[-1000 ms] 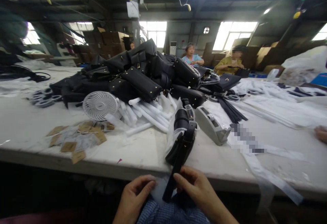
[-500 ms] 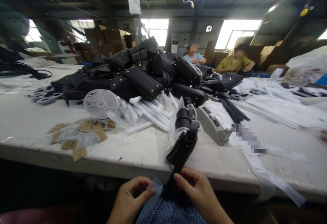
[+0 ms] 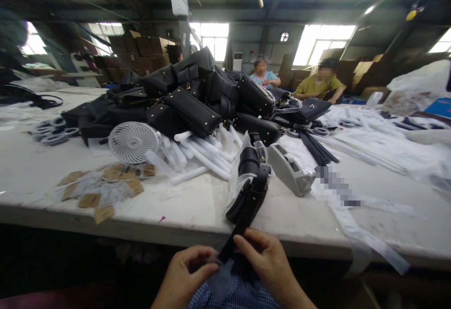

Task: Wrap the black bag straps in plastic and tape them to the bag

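A black handbag (image 3: 245, 195), partly wrapped in white material, lies near the table's front edge. Its black strap (image 3: 234, 238) hangs over the edge toward me. My right hand (image 3: 264, 257) pinches the strap between thumb and fingers. Closed on a small clear plastic piece (image 3: 221, 281), my left hand (image 3: 193, 266) is at the strap's lower end. The plastic overlaps the strap's end; whether it goes around it I cannot tell.
A grey tape dispenser (image 3: 291, 170) stands right of the handbag. Behind are white foam rods (image 3: 206, 156), a white fan (image 3: 133, 142) and a heap of black bags (image 3: 192, 109). Brown tags (image 3: 89, 200) lie at left. Two people (image 3: 322, 83) sit across the table (image 3: 197, 205).
My left hand has brought the plastic piece rightward against the strap's lower end. My right hand still pinches the strap. The whole view has shifted slightly.
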`<state>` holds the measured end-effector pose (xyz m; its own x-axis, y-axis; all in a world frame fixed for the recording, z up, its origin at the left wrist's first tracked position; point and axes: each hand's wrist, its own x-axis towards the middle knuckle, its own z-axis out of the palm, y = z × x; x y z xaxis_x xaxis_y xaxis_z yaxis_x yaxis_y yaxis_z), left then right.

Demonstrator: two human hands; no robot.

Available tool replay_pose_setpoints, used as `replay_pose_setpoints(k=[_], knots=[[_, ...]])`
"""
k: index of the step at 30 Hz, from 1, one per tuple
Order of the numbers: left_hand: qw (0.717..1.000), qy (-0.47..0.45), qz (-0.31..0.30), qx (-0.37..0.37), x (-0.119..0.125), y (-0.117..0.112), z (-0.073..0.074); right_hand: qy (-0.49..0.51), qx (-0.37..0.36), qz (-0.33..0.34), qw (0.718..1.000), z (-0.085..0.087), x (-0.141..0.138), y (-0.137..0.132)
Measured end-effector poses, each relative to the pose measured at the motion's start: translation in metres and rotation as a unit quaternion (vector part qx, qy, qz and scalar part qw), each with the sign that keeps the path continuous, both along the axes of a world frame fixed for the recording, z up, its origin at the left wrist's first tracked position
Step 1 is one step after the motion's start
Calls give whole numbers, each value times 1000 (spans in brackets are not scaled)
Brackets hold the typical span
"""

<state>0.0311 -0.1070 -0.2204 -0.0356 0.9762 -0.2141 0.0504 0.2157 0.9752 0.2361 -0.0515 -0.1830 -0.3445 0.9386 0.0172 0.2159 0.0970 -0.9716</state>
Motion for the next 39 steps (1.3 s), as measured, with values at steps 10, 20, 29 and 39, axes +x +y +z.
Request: replay_pose_setpoints(k=[10, 20, 29, 39], knots=[[997, -79, 9, 22, 34, 34, 24, 23, 65, -23, 997, 7, 10, 2], [993, -91, 57, 55, 60, 63, 54, 141, -20, -38, 989, 6, 23, 0], [986, 5, 105, 130, 67, 78, 69, 108, 24, -116, 987, 16, 14, 20], [977, -79, 137, 141, 72, 76, 67, 169, -18, -125, 978, 20, 6, 20]])
